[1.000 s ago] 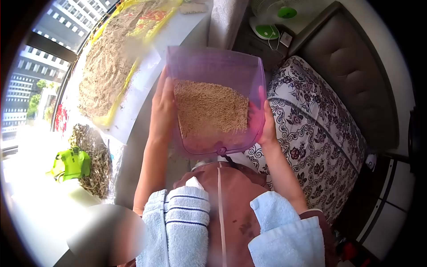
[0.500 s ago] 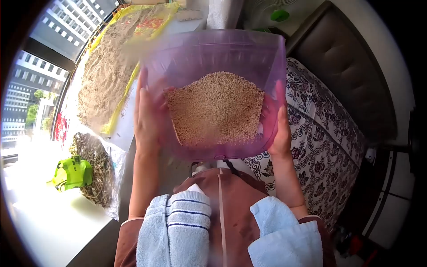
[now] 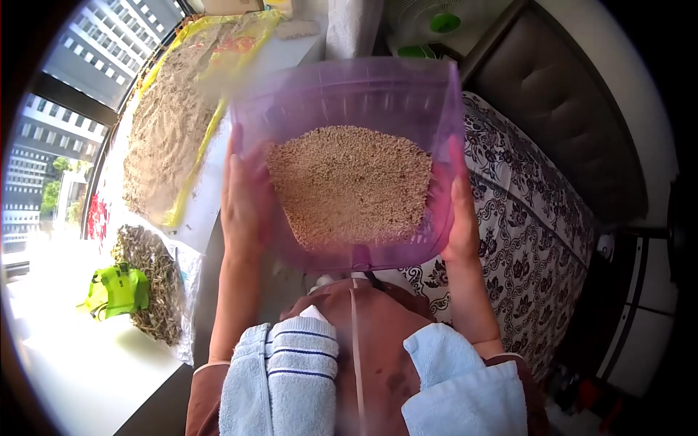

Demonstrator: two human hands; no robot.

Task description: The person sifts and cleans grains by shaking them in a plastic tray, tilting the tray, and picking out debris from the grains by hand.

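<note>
Both hands hold a translucent purple plastic basket point(image 3: 342, 80) up in front of my chest. In its bottom lies a layer of tan, grain-like granules point(image 3: 349, 185). My left hand point(image 3: 241, 200) grips the left wall, and my right hand point(image 3: 459, 211) the right wall, with some fingers showing through the plastic. Slots can be seen in the lower right part of the basket. A light blue towel point(image 3: 298, 363) hangs down over my brown clothing.
Left, on the white window ledge point(image 3: 87, 370), a yellow-edged sheet bears sandy material point(image 3: 167, 131). Nearer are dark dried strips point(image 3: 153, 291) on clear plastic and a bright green bag point(image 3: 116, 291). Right stands a bed with a patterned cover point(image 3: 516, 240); a fan point(image 3: 443, 23) is behind.
The basket has dropped slightly in view and tilted a little. The granules have spread into a wider, flatter-topped layer. Both hands keep their hold.
</note>
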